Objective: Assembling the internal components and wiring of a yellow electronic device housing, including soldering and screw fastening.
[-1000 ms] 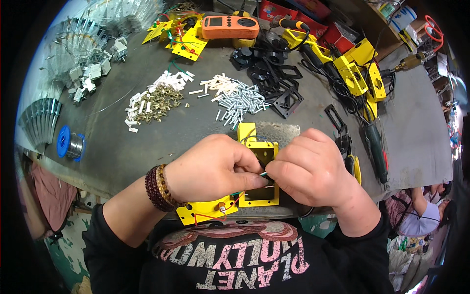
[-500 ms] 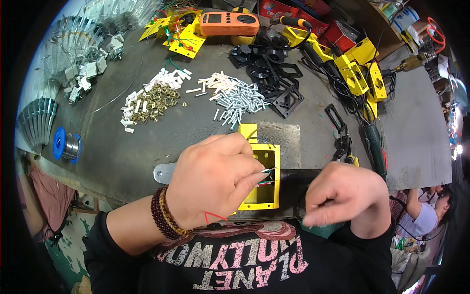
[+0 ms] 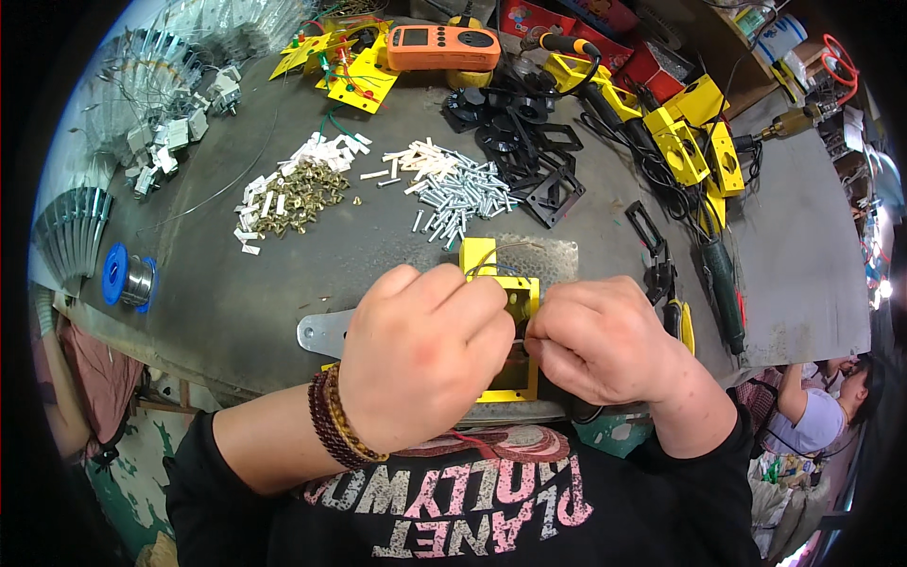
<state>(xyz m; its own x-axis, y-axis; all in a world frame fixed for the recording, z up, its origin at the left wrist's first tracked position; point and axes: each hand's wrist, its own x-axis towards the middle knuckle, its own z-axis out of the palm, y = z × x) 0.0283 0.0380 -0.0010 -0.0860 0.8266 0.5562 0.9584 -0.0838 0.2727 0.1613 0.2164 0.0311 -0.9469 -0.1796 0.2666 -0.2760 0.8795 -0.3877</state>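
Note:
A yellow open-topped box frame stands in front of me at the table's near edge. My left hand covers its left side, fingers closed in a pinch over the opening, where wires showed a moment earlier. From the right, my right hand reaches the box's right wall, thumb and forefinger pinched close to the left fingertips. A thin light strand shows faintly between the two pinches, but the fingers hide most of it. Behind the box sits a yellow block with a thin wire beside it.
Farther off lie brass screws with white strips, silver screws, and black plastic plates. An orange multimeter is at the back. A solder spool stands left; pliers and a green-handled tool lie right.
My right hand has moved left and up from the table edge to the box's right wall, close to my left fingers. The coloured wire ends are now mostly hidden.

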